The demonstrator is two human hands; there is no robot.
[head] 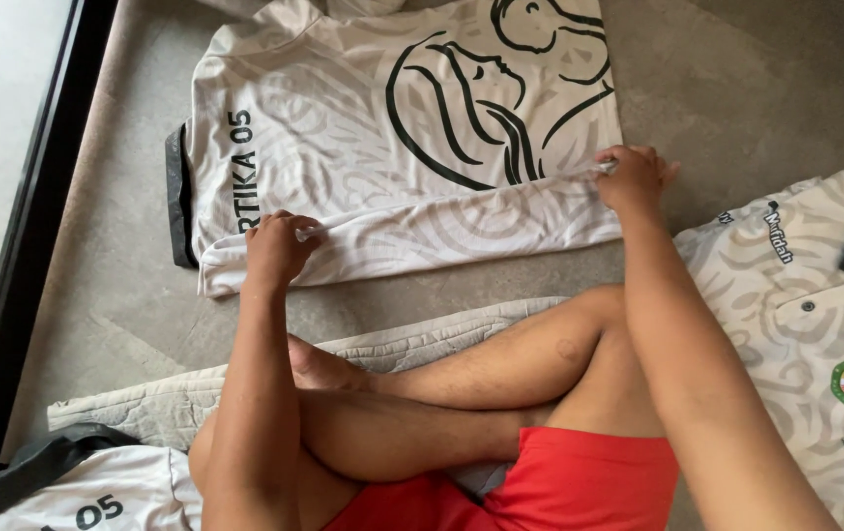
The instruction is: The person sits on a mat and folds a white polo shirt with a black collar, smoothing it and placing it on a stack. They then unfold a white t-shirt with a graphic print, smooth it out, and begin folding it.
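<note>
Work surface: a grey floor [127,265] bears the spread shirt; the person sits cross-legged on a quilted mat [412,339] just below it.
Shirt in hand: a cream patterned jersey [343,108] with a large black line drawing lies flat on the floor, black collar at the left edge.
Folded edge: the near side of the jersey is turned over into a long band [451,231] that runs between the two hands.
Other garments: a second cream shirt [815,324] with a round badge lies to the right, touching the right forearm; a third [97,497] shows at the lower left corner.
Technique, judged: the fold would sit best if both ends of the band are kept level and taut, so the crease runs straight and parallel to the jersey's side; slack in the middle would likely wrinkle the drawing panel.
Left arm pose: extended forward over the knee, wrist low.
Left hand [279,246]: fingers closed in a pinch on the band's left end, near the collar.
Right arm pose: reaching further out, forearm straight.
Right hand [633,177]: fingers curled, gripping the band's right end at the hem.
</note>
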